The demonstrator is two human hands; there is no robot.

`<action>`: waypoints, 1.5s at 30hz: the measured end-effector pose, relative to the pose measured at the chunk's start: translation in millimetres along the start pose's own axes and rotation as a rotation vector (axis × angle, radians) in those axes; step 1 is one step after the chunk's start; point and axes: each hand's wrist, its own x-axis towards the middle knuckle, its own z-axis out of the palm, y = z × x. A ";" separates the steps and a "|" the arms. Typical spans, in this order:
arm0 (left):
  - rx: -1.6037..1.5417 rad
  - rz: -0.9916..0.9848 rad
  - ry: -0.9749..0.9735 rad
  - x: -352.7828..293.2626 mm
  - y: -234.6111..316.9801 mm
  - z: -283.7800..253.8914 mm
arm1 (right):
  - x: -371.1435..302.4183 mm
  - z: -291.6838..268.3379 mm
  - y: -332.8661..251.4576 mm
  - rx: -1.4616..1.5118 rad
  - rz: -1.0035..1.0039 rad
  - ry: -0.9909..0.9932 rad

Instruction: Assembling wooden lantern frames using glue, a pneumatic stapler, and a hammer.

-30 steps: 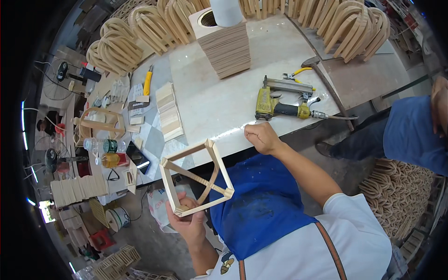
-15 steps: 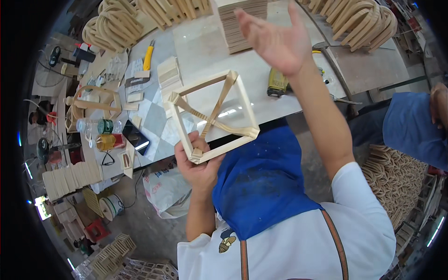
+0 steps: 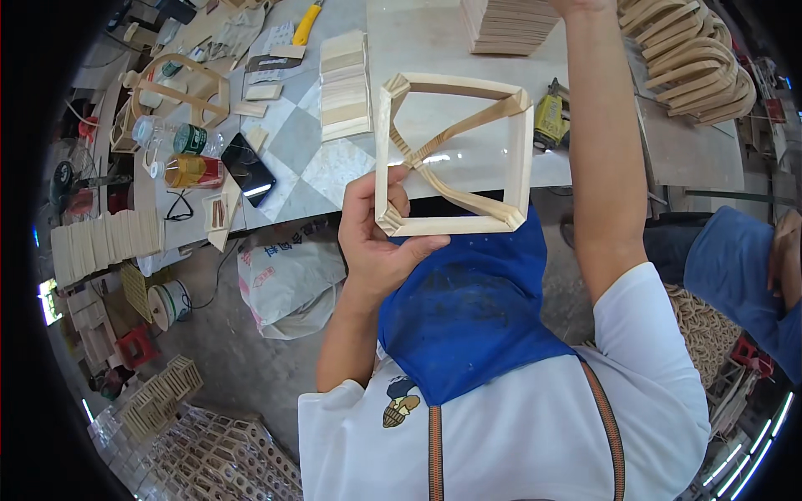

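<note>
In my left hand (image 3: pixel 374 230) is a pale square wooden frame (image 3: pixel 528 163), gripped at its near left corner. Curved wooden struts run inward from the frame's corners and meet in a cross (image 3: pixel 414 159). The frame is held above the front edge of the workbench (image 3: pixel 434 50), tilted so that its inside shows. My right arm stretches forward to the far side of the bench. Only the base of my right hand (image 3: pixel 582 5) shows at the top edge, near a stack of thin wooden sheets (image 3: pixel 510 29); its fingers are cut off.
On the bench lie a yellow-green tool (image 3: pixel 549 117), a yellow utility knife (image 3: pixel 307 23), thin wood strips (image 3: pixel 344 83), a phone (image 3: pixel 248 169) and bottles (image 3: pixel 194 170). Curved wooden pieces (image 3: pixel 697 63) are piled at the far right. Another person's blue-clad leg (image 3: pixel 735 259) is at the right.
My right hand has reached further forward, mostly out of view. My left hand has turned the wooden frame and shifted it right. The view has tipped nearer the bench front.
</note>
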 end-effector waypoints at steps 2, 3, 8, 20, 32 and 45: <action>-0.002 -0.006 0.014 -4.9 1.5 -7.2 | 12.4 -6.7 -4.0 0.025 0.028 0.103; -0.002 -0.005 0.023 -7.1 3.7 -11.1 | 17.8 -8.4 2.8 0.035 0.046 0.152; 0.144 0.073 -0.067 -1.7 -4.3 -9.9 | 6.6 16.0 -36.3 -0.036 0.017 0.165; -0.020 -0.100 0.001 2.8 8.9 3.9 | -194.3 -2.8 99.6 -1.411 -0.506 0.013; 0.104 -0.102 -0.104 5.8 16.1 19.4 | -253.6 -29.7 112.1 -2.080 -0.559 -0.458; 0.091 -0.048 -0.113 1.9 13.8 14.8 | -266.5 -31.1 118.3 -2.168 -0.496 -0.404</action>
